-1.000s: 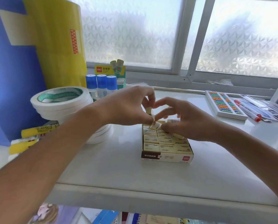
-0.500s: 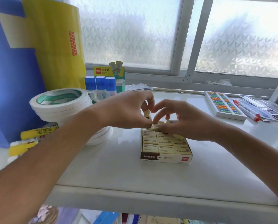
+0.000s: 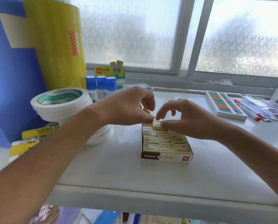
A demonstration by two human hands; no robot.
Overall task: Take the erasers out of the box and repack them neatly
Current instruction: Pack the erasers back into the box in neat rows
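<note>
together both hands (image 3: 130,107) pinch eraser (image 3: 157,125)

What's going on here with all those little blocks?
A person is working on a box of small cream erasers on a white shelf. The left hand and right hand both pinch one eraser at the box's far end. The rows nearer the camera sit packed.

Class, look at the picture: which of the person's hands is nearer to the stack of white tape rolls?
Left. The left hand is over the box's far end, just right of the tape rolls; the right hand lies beyond it, further right.
</note>
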